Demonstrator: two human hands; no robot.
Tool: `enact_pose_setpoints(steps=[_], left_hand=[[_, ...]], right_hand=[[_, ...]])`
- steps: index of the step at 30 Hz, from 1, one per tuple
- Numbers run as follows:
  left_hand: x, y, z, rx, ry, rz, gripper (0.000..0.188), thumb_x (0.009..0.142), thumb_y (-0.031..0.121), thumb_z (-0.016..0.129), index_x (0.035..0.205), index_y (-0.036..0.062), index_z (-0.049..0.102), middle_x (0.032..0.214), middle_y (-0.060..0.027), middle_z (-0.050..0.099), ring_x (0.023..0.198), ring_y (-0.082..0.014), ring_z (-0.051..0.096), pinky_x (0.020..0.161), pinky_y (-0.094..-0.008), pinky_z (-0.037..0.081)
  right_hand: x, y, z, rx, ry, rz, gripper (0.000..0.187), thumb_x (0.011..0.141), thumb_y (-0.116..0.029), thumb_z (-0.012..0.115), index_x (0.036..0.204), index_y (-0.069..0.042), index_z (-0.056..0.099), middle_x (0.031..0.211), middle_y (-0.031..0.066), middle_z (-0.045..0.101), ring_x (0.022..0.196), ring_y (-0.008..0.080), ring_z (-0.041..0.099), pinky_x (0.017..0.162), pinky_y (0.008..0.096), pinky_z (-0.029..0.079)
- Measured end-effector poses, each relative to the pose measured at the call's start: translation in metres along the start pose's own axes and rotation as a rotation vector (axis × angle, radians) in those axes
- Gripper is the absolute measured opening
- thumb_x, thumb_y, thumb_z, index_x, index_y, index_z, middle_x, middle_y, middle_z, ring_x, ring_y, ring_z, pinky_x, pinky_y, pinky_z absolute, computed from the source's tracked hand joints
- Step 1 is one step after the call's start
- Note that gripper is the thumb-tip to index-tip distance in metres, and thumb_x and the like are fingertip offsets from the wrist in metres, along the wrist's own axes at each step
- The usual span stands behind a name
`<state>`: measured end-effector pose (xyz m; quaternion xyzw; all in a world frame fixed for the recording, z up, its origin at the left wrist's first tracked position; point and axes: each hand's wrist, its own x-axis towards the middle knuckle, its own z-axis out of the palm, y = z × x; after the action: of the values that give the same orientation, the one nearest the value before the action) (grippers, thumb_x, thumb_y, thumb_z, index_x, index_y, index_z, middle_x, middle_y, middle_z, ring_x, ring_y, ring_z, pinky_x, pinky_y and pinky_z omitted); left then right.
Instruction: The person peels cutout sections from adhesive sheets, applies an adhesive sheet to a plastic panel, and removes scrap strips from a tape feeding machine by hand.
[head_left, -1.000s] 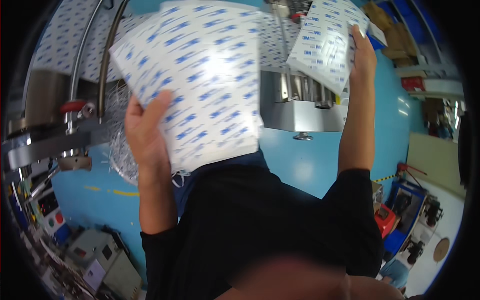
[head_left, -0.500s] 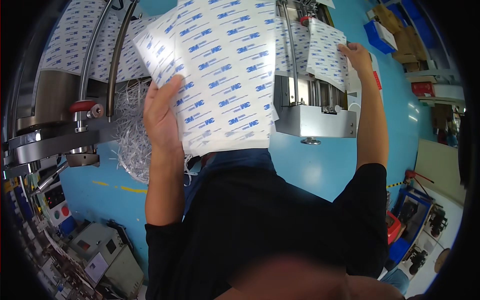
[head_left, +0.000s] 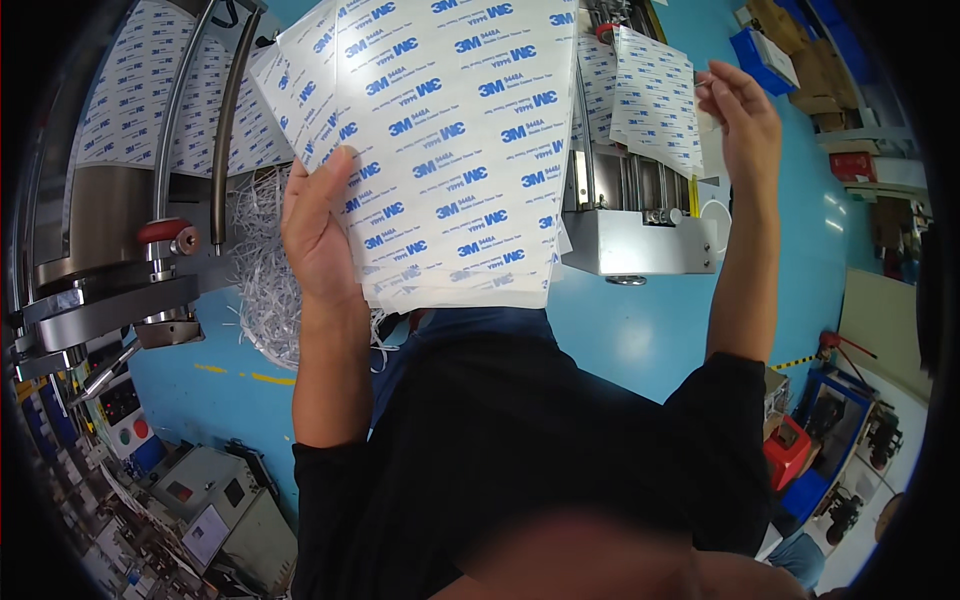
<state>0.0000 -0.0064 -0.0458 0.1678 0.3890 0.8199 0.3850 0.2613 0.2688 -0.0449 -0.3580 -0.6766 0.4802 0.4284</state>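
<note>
My left hand (head_left: 322,225) is clamped on the large printed sheets (head_left: 460,150), thumb on the face and fingers behind, gripping their left edge near the lower corner. From that hand the sheets spread toward 2 o'clock, their long axis running roughly 12 to 6, the far end cut off by the top of my view.

My right hand (head_left: 744,118) is raised with thumb and fingertips curled close together; I cannot tell whether they pinch anything or touch paper. The small printed sheets (head_left: 655,100) lie just beside it at 9 o'clock, their long axis also near 12 to 6, their lower edge sloping down toward 4. My right hand is the nearer one; from my left they sit at 2 o'clock, past the large sheets.

Between the two sets of sheets there is a narrow gap, crossed by a metal rod. Below the small ones, the metal machine (head_left: 645,246) juts toward 6 o'clock. Blue floor (head_left: 640,325) shows between it and my right forearm. At my left hand's 8 o'clock hang shredded strips (head_left: 262,290), and at 10 o'clock a dark rod (head_left: 219,200) stands close.
</note>
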Motion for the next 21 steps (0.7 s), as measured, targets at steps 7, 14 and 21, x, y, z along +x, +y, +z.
enact_pose_setpoints(steps=[7,14,21], left_hand=[[-0.004,-0.001,0.01,-0.005,-0.041,0.01,0.039,0.087,0.008,0.048,0.121,-0.0074,0.038,0.107,-0.0238,0.058,0.087,-0.0235,0.066,0.072,-0.0323,0.057],[-0.015,-0.006,0.018,0.229,0.114,0.069,0.031,0.084,0.006,0.058,0.112,-0.0046,0.05,0.104,-0.012,0.061,0.088,-0.0142,0.061,0.078,-0.0254,0.05],[-0.023,0.004,0.015,0.112,-0.169,-0.07,0.031,0.086,0.007,0.059,0.113,-0.0063,0.052,0.106,-0.0126,0.061,0.091,-0.0148,0.06,0.079,-0.0267,0.049]], right_hand=[[-0.073,-0.05,0.065,0.337,-0.295,0.013,0.016,0.086,-0.005,0.058,0.099,0.004,0.058,0.077,0.0096,0.063,0.065,0.0121,0.06,0.06,0.0225,0.048],[-0.111,-0.056,0.121,0.498,-0.339,0.115,0.02,0.087,-0.007,0.056,0.104,0.004,0.053,0.091,0.0092,0.062,0.078,0.0099,0.059,0.068,0.0226,0.049],[-0.108,-0.047,0.126,0.644,-0.112,0.217,0.017,0.089,-0.005,0.052,0.103,0.005,0.052,0.096,0.0118,0.061,0.082,0.0113,0.058,0.077,0.0233,0.047]])
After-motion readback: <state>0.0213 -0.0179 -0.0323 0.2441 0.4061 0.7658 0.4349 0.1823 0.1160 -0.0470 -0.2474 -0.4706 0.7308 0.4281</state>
